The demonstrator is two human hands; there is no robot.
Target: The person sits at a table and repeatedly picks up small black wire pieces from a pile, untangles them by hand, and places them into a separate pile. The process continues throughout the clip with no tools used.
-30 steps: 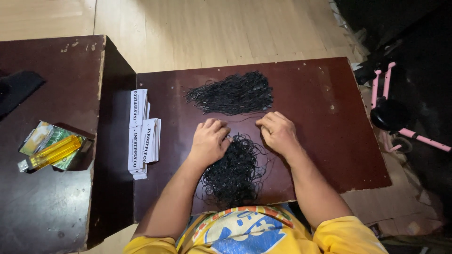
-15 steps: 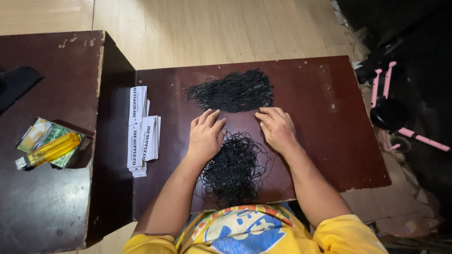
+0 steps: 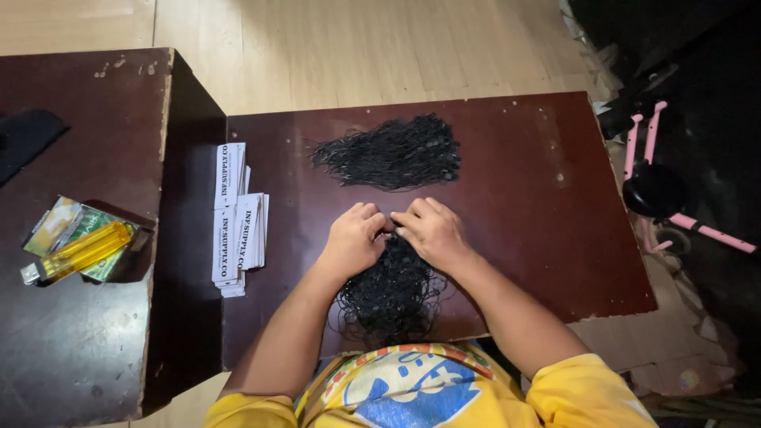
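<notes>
My left hand [image 3: 353,238] and my right hand [image 3: 429,230] meet fingertip to fingertip at the far edge of a tangled heap of thin black cords [image 3: 390,295] lying on the dark red table [image 3: 539,198] in front of me. Both hands pinch at the cords where they touch. Farther away on the table lies a second, flatter bundle of black cords [image 3: 390,153], laid out sideways and untouched. Left of my left hand sit stacks of white printed paper tags [image 3: 236,219].
A higher dark table [image 3: 79,317] stands at the left with a yellow lighter [image 3: 79,252] on a green and white packet [image 3: 54,230], and a black object [image 3: 24,139]. At the right are pink tubes [image 3: 650,135], a black round thing [image 3: 655,189] and brown cardboard [image 3: 674,341].
Both hands have moved toward each other from lying apart on the cords. Their fingertips now meet over the top of the near heap.
</notes>
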